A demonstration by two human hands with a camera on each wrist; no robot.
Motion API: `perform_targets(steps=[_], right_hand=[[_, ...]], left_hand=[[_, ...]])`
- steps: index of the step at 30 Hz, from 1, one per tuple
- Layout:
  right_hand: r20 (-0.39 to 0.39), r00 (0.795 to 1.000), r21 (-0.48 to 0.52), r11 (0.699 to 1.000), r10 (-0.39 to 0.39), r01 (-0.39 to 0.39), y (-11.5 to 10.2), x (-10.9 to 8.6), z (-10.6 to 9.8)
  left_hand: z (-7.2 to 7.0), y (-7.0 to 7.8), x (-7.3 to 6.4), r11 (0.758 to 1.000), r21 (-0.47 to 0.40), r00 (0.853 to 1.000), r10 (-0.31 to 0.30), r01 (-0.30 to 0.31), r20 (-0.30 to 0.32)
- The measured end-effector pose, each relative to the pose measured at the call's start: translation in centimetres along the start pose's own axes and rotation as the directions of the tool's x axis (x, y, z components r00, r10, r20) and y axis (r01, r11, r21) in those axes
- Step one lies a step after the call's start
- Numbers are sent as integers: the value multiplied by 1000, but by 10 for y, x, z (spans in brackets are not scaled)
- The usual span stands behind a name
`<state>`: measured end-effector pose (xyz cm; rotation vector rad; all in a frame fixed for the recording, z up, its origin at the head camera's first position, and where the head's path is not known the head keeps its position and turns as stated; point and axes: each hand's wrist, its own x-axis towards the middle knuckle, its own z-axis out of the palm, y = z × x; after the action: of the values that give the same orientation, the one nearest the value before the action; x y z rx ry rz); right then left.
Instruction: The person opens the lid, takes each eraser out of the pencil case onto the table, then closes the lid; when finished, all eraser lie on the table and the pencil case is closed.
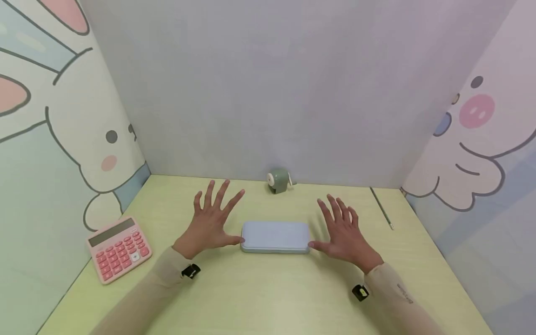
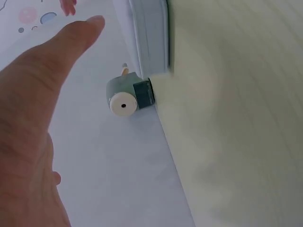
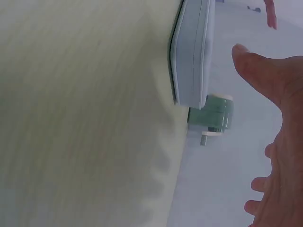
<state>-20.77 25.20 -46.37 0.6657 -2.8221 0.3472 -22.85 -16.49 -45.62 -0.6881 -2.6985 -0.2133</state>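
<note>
A closed, pale blue oblong case with rounded corners (image 1: 275,236) lies flat on the table between both hands. To its left is my left hand (image 1: 209,225), fingers spread and thumb reaching toward the case's left end. On the other side my right hand (image 1: 344,235) is spread too, its thumb pointing at the right end. Both wrist views show the thumbs apart from the case (image 2: 152,38), a little above it. Neither hand holds anything. The case's end (image 3: 189,61) appears at the top of the right wrist view.
A green crank pencil sharpener (image 1: 278,180) stands behind the case, near the back wall. At the left edge lies a pink calculator (image 1: 119,250). A dark pencil (image 1: 381,208) lies at the back right. Walls printed with cartoon animals enclose the table (image 1: 259,298).
</note>
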Motion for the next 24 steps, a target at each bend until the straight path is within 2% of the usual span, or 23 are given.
perform_targets(steps=[3, 6, 8, 11, 14, 18, 20, 24], right_hand=[[43, 999, 167, 986, -5, -2, -7, 1, 9], [75, 997, 322, 947, -30, 4, -13, 3, 18], [80, 996, 381, 925, -46, 12, -17, 4, 23], [79, 996, 423, 906, -49, 11, -22, 5, 33], [85, 996, 454, 890, -11, -29, -28, 5, 42], [109, 991, 491, 863, 75, -119, -38, 5, 54], [122, 986, 518, 839, 116, -163, -41, 4, 58], [125, 978, 556, 805, 166, -207, -46, 4, 63]], left_hand=[[4, 13, 3, 998, -69, 1000, -6, 8, 27], [9, 24, 6, 988, -152, 999, -4, 12, 54], [14, 30, 7, 975, -221, 997, 4, 13, 74], [23, 36, 8, 948, -318, 994, 7, 29, 112], [32, 40, 7, 915, -398, 987, 7, 58, 160], [43, 42, 4, 883, -460, 975, 17, 88, 221], [47, 42, 2, 869, -487, 970, 32, 93, 243], [53, 41, -1, 844, -529, 968, 56, 86, 246]])
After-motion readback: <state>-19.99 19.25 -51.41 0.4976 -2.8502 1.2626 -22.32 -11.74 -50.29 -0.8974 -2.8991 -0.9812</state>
